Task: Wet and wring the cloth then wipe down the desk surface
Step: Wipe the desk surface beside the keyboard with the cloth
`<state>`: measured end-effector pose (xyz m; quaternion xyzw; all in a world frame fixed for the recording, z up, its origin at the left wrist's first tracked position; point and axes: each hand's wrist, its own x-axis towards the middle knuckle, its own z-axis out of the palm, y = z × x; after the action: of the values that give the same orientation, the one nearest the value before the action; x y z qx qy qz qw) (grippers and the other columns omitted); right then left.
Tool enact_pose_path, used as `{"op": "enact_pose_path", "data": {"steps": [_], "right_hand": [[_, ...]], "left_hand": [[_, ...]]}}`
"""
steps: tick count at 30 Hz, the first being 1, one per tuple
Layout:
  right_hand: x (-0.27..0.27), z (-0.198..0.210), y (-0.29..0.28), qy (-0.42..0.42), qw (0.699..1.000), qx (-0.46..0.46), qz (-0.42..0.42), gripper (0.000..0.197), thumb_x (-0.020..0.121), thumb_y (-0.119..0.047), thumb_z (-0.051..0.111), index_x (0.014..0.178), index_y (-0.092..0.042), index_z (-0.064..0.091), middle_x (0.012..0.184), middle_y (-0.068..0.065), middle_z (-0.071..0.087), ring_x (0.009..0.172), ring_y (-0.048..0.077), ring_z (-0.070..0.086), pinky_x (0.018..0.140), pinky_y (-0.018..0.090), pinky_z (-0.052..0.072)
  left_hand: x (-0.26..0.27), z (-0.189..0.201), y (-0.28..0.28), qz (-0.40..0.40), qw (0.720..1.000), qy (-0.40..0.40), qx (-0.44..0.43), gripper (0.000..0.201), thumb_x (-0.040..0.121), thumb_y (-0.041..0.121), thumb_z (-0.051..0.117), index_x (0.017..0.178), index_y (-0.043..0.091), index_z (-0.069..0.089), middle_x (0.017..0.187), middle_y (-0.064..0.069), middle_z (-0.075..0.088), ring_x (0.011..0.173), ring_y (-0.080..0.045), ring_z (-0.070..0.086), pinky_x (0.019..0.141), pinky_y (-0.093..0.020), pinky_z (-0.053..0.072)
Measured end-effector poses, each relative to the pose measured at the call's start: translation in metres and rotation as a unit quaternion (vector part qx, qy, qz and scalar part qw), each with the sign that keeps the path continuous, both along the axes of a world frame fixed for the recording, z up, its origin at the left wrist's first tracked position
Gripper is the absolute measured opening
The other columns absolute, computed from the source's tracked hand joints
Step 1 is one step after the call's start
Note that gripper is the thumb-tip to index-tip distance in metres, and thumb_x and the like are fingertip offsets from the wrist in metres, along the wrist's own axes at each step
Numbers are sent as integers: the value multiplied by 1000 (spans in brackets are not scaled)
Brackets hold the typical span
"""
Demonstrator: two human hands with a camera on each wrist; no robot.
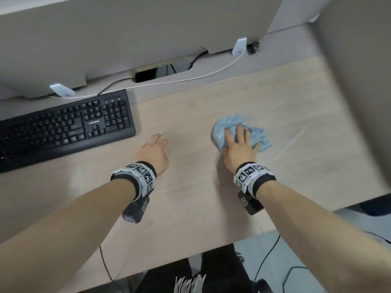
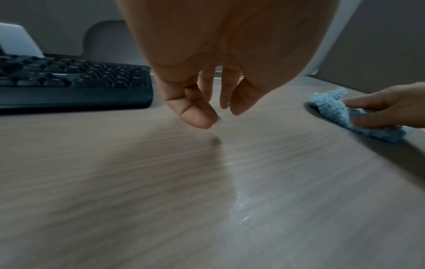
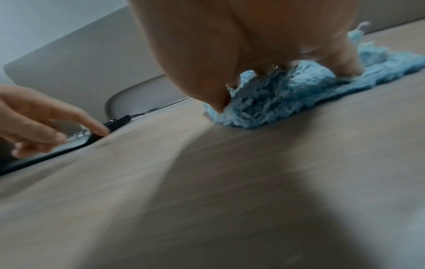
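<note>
From the head view, the right hand [image 1: 239, 144] presses flat on the blue cloth [image 1: 230, 125], fingers spread straight over it, on the desk [image 1: 190, 115] right of centre. The left hand [image 1: 153, 152] hovers near the keyboard [image 1: 63, 125], fingers loose, holding nothing. No container shows anywhere, so nothing tells what the cloth was wetted in.

In the left wrist view, the left hand [image 2: 207, 72] hangs above the desk [image 2: 138, 182], fingers relaxed and empty; a faint damp sheen lies on the wood.

In the right wrist view, the right hand [image 3: 230, 54] bears down on the cloth [image 3: 276, 102], which bunches into fluffy folds. It looks soft, light and limp, likely to crumple and drag, so a broad flat palm over its middle should steer it best.
</note>
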<state>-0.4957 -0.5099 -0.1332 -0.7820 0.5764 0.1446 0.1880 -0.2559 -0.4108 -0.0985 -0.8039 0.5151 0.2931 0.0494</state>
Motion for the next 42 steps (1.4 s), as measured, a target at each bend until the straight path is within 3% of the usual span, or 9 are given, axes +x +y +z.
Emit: {"op": "enact_pose_path", "data": {"steps": [3,6,13,18,26,30,35,38,42], "right_hand": [[14,3,46,-14,993,20,114,61,99,-32,38,153,-31,10,164,6,-9,150,31,-9,112,71,7],[-8,2,54,-28,985,21,170,59,100,-35,39,154,-33,13,165,3,-5,151,28,-6,114,68,11],[-98,-3,-19,-14,1000,-12,-18,62,96,-41,43,153,-36,19,165,0,2,151,26,1,114,63,18],[-93,-1,-28,5,996,-10,-87,55,98,-34,45,149,-30,24,164,5,4,150,30,1,112,66,19],[-22,-1,68,-19,999,-1,-26,58,98,-31,45,150,-29,19,164,7,-1,150,32,-3,112,70,13],[-37,-1,119,-33,999,7,28,59,99,-36,43,152,-34,16,165,1,-2,151,26,-3,116,64,13],[-93,5,132,-11,989,3,-146,64,97,-39,48,153,-35,17,165,3,2,151,28,2,115,64,17],[-59,5,149,20,984,12,-176,64,96,-38,47,153,-32,17,164,7,0,150,31,0,113,67,18],[28,6,207,20,1000,6,-13,67,96,-39,44,154,-31,11,164,10,-5,150,33,-2,112,69,14]], "left_hand": [[-3,-3,4,-12,1000,-2,29,56,87,9,47,141,20,40,159,-1,20,125,-35,50,103,-41,41],[-4,-3,4,-6,999,-2,45,60,86,10,46,144,23,38,160,3,17,129,-35,48,106,-42,40],[-8,-6,4,13,999,0,51,60,87,9,44,144,23,36,162,4,15,127,-36,50,105,-42,40],[-12,-9,1,30,999,-2,37,59,86,8,45,143,20,39,160,3,18,125,-38,50,103,-41,41],[-9,-7,24,-1,1000,19,12,61,85,3,44,144,18,37,161,0,15,129,-35,47,103,-40,39],[-1,-7,54,-40,999,18,-4,63,83,2,45,143,20,39,161,0,17,129,-35,48,105,-39,38],[13,0,95,-64,997,28,-26,61,83,3,46,141,20,43,150,0,30,117,-38,54,101,-42,44],[25,4,114,-67,998,9,-18,63,81,1,46,140,21,45,145,0,33,112,-37,56,97,-43,46],[48,0,128,-62,998,-15,1,61,80,0,46,138,22,48,142,-2,36,112,-38,56,97,-45,47]]}}
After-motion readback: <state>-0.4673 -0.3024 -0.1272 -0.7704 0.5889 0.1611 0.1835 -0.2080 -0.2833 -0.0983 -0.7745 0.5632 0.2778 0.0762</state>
